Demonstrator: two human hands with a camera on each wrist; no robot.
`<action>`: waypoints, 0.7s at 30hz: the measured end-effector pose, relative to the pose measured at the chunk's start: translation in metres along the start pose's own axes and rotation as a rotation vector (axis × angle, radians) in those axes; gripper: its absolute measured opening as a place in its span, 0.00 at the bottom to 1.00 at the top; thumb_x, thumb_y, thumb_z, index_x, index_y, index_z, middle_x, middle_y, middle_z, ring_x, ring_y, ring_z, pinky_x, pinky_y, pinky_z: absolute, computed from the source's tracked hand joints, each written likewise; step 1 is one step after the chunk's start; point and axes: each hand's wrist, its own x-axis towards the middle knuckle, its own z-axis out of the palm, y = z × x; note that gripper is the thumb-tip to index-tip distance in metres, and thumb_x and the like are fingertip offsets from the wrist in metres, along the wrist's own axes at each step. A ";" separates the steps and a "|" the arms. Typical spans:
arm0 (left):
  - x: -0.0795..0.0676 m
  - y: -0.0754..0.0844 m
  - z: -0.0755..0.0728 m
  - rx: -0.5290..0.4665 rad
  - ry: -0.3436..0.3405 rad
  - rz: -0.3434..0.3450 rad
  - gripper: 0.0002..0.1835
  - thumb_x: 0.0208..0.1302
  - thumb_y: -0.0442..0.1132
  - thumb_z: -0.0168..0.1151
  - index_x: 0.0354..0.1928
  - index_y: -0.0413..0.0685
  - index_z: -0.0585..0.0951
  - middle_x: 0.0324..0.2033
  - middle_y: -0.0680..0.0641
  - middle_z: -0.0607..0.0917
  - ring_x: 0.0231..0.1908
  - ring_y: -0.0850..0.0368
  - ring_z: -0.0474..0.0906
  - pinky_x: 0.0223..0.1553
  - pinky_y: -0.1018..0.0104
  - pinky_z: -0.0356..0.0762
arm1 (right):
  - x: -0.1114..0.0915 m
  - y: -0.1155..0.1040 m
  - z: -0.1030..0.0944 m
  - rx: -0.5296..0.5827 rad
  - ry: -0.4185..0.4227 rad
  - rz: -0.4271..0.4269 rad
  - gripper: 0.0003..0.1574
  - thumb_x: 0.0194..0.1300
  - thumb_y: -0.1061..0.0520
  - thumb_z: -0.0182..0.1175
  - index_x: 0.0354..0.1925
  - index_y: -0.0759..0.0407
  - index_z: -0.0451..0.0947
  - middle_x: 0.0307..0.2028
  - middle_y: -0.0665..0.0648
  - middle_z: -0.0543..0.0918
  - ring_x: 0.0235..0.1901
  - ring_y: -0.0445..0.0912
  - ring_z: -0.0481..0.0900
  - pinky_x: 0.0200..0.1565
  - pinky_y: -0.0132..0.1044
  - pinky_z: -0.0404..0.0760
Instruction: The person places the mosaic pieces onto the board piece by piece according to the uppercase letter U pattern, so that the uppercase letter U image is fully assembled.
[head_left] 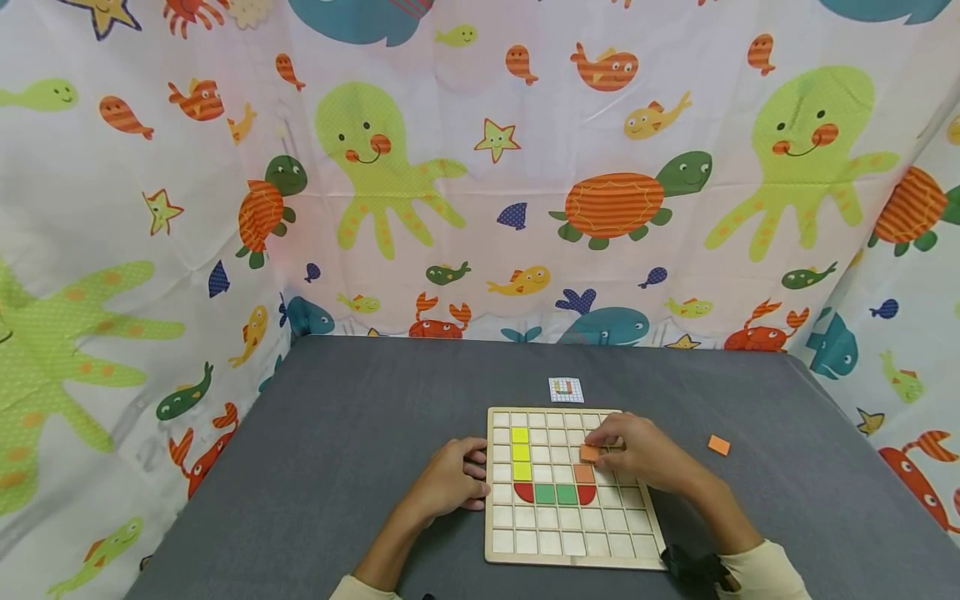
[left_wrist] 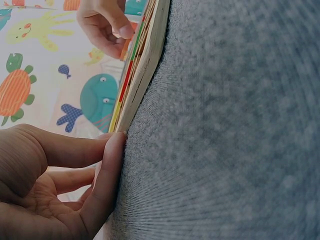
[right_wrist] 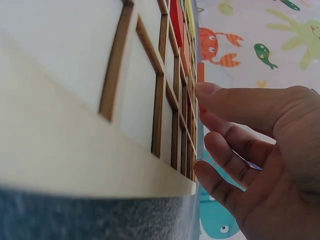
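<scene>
A wooden grid board (head_left: 531, 559) lies flat on the table. Between thumb and fingertips my right hand (head_left: 641, 450) pinches an orange square tile (head_left: 588, 454) over a cell right of centre. Just below that tile, a second orange tile (head_left: 583, 474) sits in its cell. Three yellow tiles (head_left: 521, 453) form a column on the left. Two green tiles (head_left: 557, 494) lie in a row between two red rounded-corner tiles (head_left: 523, 492). My left hand (head_left: 447, 479) touches the board's left edge with loosely bent fingers; the left wrist view shows its fingertips (left_wrist: 115, 142) against that edge.
A small white pattern card (head_left: 566, 390) with a coloured U shape lies behind the board. One loose orange tile (head_left: 718, 445) lies on the grey table (head_left: 360, 417) to the right. A curtain (head_left: 480, 192) printed with sea animals hangs around the table.
</scene>
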 end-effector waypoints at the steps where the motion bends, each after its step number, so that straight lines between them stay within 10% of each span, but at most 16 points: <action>1: 0.000 0.000 0.000 0.000 0.001 -0.001 0.36 0.58 0.19 0.70 0.70 0.31 0.74 0.51 0.39 0.77 0.45 0.50 0.80 0.31 0.59 0.92 | 0.001 0.000 0.000 -0.005 -0.002 0.002 0.14 0.65 0.59 0.74 0.49 0.55 0.89 0.45 0.47 0.86 0.46 0.46 0.81 0.46 0.40 0.83; 21: 0.001 0.000 0.000 0.009 0.007 0.000 0.36 0.57 0.19 0.70 0.70 0.31 0.74 0.51 0.39 0.78 0.45 0.51 0.81 0.30 0.59 0.92 | 0.010 -0.003 0.003 0.001 -0.030 0.006 0.14 0.65 0.60 0.74 0.50 0.57 0.89 0.42 0.48 0.86 0.42 0.43 0.80 0.44 0.36 0.84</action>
